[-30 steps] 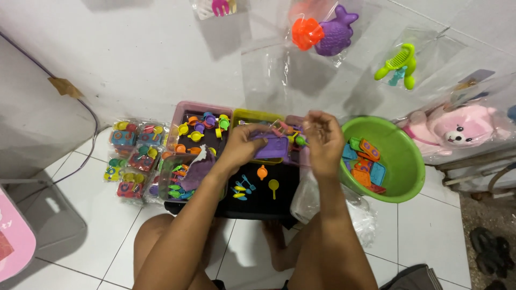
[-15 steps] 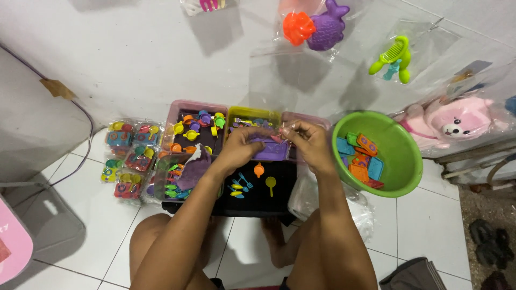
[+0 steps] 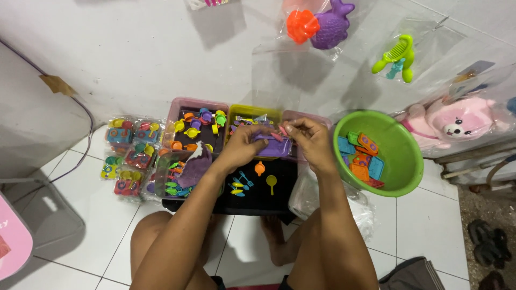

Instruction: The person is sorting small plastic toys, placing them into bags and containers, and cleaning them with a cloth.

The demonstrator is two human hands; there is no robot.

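Right now, as I read the head view:
Left hand: my left hand point(image 3: 246, 144) is curled around the left end of a small purple toy tray point(image 3: 272, 146), grasping it above the black mat point(image 3: 258, 196).
Right hand: my right hand point(image 3: 310, 137) pinches a tiny pink piece point(image 3: 283, 131) at its fingertips, just over the right end of the tray.
Purple toy tray: held between both hands, near the middle of the scene, in front of the yellow bin point(image 3: 252, 115).
Black mat: on the tiled floor point(image 3: 424, 225) between my knees, with an orange piece point(image 3: 259, 168), a yellow spoon point(image 3: 271, 182) and small blue and yellow utensils point(image 3: 236, 185) lying loose on it.
Left side: a pink bin point(image 3: 196, 104) of small coloured cups, and farther left a cluster of packed toy sets point(image 3: 129, 156).
Right side: a green basin point(image 3: 400, 156) holding orange and blue toy pieces, close beside my right forearm.
Far right: a pink plush toy point(image 3: 451, 123) in a clear bag.
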